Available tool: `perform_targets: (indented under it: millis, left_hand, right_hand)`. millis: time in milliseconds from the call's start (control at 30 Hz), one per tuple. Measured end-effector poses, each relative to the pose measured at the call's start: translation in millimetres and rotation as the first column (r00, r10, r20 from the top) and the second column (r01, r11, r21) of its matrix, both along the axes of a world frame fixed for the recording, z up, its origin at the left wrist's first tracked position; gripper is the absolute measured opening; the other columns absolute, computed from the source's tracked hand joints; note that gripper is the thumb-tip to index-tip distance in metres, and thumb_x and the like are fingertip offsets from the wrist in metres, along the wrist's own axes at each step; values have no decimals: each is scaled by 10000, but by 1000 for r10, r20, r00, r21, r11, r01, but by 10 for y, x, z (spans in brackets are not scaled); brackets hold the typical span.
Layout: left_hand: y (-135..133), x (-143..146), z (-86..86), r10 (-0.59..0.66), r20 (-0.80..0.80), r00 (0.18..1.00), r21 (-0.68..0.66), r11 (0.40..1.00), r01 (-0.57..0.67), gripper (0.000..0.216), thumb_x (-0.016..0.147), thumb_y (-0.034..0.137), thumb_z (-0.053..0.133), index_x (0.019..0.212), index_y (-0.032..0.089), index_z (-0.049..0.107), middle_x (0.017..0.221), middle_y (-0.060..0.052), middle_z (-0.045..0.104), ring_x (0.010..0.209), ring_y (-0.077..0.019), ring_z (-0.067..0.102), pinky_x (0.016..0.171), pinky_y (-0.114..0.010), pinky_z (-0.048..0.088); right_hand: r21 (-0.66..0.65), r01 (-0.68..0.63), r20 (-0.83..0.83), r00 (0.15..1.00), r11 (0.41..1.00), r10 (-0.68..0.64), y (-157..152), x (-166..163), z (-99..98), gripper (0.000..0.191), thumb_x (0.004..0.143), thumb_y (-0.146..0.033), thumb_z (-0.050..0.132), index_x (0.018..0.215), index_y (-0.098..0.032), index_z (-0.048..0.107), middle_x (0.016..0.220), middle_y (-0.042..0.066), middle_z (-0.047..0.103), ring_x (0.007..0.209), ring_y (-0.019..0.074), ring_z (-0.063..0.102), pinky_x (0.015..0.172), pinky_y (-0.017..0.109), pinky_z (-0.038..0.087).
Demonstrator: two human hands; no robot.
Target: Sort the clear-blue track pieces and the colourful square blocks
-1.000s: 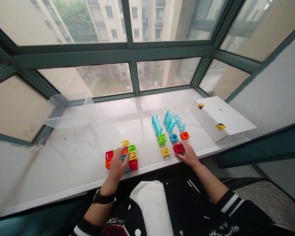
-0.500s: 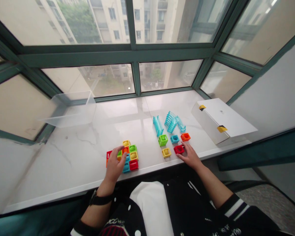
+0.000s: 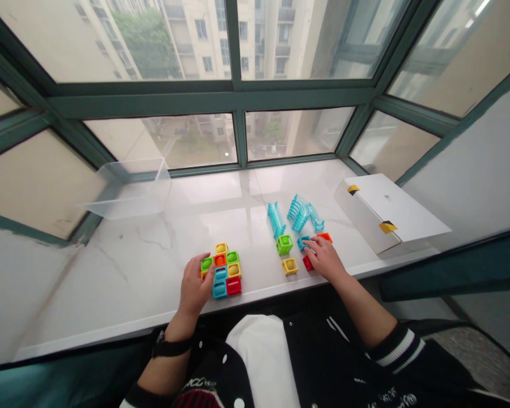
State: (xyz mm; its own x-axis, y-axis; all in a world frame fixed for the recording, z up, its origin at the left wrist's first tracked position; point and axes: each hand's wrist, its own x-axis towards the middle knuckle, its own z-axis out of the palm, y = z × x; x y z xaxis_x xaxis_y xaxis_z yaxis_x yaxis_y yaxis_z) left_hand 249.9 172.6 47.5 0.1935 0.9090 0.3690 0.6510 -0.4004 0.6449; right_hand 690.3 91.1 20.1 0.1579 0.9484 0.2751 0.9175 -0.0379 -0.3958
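Observation:
My left hand (image 3: 194, 286) curls around the left side of a joined cluster of coloured toy blocks (image 3: 221, 273), its thumb along the near left part. The cluster has yellow, green, orange, blue and red blocks, and my hand hides its left end. Over at the right, my right hand (image 3: 326, 259) has its thumb and fingertips at a small blue block (image 3: 303, 243), covering its right part. Beneath that hand a red block (image 3: 308, 263) is partly hidden, and an orange block (image 3: 325, 237) shows behind the fingers. A green block (image 3: 284, 244) and a yellow block (image 3: 289, 266) lie just left.
Clear turquoise track pieces, one straight (image 3: 276, 220) and one curved (image 3: 298, 213), lie behind the loose blocks. A transparent plastic bin (image 3: 131, 207) stands at the back left. A white box (image 3: 391, 212) sits at the right. The white counter (image 3: 123, 289) ends near my body.
My right hand has moved from the red block up and left to the blue block. My left hand has shifted slightly left and lower along the cluster. The view has tilted a little.

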Motion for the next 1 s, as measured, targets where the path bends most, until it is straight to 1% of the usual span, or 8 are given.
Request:
perform_targets:
  millis: [200,433,533,667,767,867,933,1000]
  left_hand:
    - [5,-107,-38,26,-3,1000,12,1000,-26,321,1012,406,555,1279,238,615,1263,-106,682,1219,-307,631,1112,-510,490]
    - [36,-187,-82,64,-17,998,21,998,-63,317,1009,392,535,1274,233,608,1248,-109,676,1203,-305,633,1108,-506,496]
    - [73,-254,-95,88,-34,996,46,995,-87,309,1010,354,500,1270,227,608,1256,-122,667,1215,-312,624,1118,-516,487]
    - [127,-397,-156,119,-66,991,71,991,-114,327,981,258,454,1263,215,614,1265,-132,655,1238,-314,608,1142,-529,472]
    - [139,-500,-228,143,-65,988,54,989,-139,359,931,187,435,1233,215,627,1241,-135,659,1224,-313,610,1135,-532,479]
    - [111,-519,-277,167,-58,984,35,986,-166,329,945,215,443,1213,217,634,1209,-133,668,1191,-309,623,1115,-526,492]
    - [81,-449,-281,160,-75,984,48,987,-157,295,977,278,470,1207,219,645,1200,-134,676,1183,-315,626,1109,-535,491]
    - [54,-306,-268,126,-108,986,84,989,-118,283,990,323,511,1207,224,662,1238,-139,676,1241,-331,606,1135,-561,463]
  right_hand:
    - [-39,27,84,996,999,-24,55,-29,-152,389,1016,-426,540,1248,-247,796,1323,184,661,1235,385,591,1071,595,494]
    - [-25,30,68,997,999,-28,39,-36,-134,373,997,-411,564,1256,-267,790,1318,166,665,1243,383,584,1083,602,486]
    - [29,22,10,1000,999,-23,36,-67,2,379,996,-405,564,1270,-253,776,1303,172,652,1242,383,585,1087,603,490]
    - [208,11,-126,992,978,15,26,-209,339,378,1019,-371,546,1327,-242,723,1234,155,650,1208,350,603,1104,578,492]
    - [343,-26,-227,968,939,110,2,-416,606,444,1019,-330,554,1456,-273,606,1280,137,640,1209,336,608,1105,574,497]
    - [458,-67,-297,928,887,223,0,-667,787,516,1001,-286,587,1513,-292,531,1305,133,634,1130,324,640,1040,561,540]
    - [485,-145,-297,900,863,318,40,-839,838,462,998,-247,598,1455,-313,586,1271,115,659,1135,316,644,1046,542,535]
    - [432,-294,-275,857,853,435,121,-1016,830,374,1002,-220,597,1356,-321,662,1206,94,691,1131,296,654,1027,497,541]
